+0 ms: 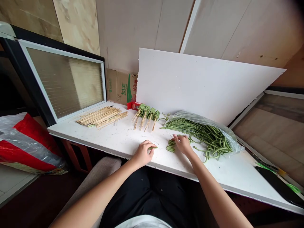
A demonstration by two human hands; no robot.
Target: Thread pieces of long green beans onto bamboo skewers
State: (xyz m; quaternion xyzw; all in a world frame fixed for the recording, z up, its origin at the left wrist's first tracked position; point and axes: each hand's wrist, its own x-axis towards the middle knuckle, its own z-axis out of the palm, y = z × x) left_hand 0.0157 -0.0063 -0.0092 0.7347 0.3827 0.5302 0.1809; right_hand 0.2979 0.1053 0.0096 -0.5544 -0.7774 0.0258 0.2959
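Observation:
Pinched between my left hand's (pixel 143 153) thumb and fingers is a short cut piece of long green bean (pixel 152 147), its end pointing right. My right hand (pixel 183 144) is at a small row of cut bean pieces (pixel 170 146), its partly curled fingers gripping their right end; the palm hides some of the grip. Just beyond it, a clear plastic bag (pixel 234 139) lies open with a heap of whole long beans (pixel 204 133) spilling out. Farther back, several finished bean skewers (pixel 148 114) lie side by side, sticks toward me.
Bare bamboo skewers (pixel 102 116) are piled at the white table's (pixel 114 139) left. A cardboard box (pixel 122 87) and a leaning white board (pixel 190 85) stand behind. A framed ribbed panel (pixel 68 82) borders the left side. A black flat object (pixel 277 182) lies at the right edge.

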